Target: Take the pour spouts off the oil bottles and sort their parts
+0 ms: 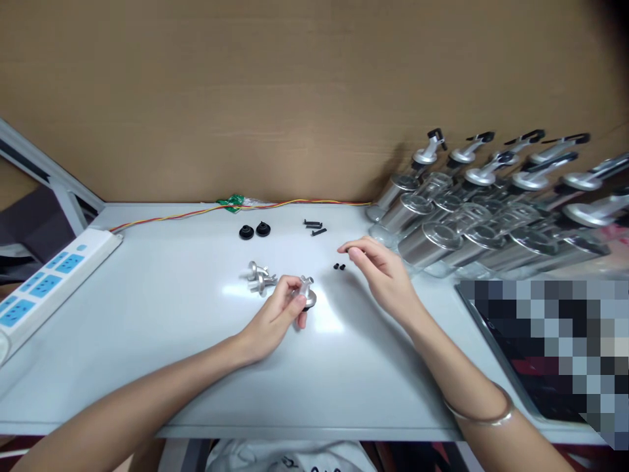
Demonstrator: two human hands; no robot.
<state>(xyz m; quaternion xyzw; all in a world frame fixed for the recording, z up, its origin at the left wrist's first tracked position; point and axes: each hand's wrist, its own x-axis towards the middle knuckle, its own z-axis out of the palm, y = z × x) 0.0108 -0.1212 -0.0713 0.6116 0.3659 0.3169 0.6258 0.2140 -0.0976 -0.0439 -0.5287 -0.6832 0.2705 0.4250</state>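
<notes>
My left hand (282,305) is closed around a silver pourer spout (307,287), its short tube tilted upward; a dark base shows under its metal collar. To the right and a little higher, my right hand (381,269) pinches a small black part (350,250), mostly hidden by the fingers. Just below those fingertips, two tiny black caps (339,267) lie on the table. Two loose silver spouts (260,278) rest left of my left hand. Farther back are two round black stoppers (254,230) and several thin black flaps (314,227).
Several glass-and-steel bottles (430,242) with pourer tops crowd the table's right side. A dark-screened tablet (511,354), partly pixelated, lies at front right. On the left is a white power strip (46,288). Red and yellow wires (181,216) run along the back, near a green wrapper (230,202).
</notes>
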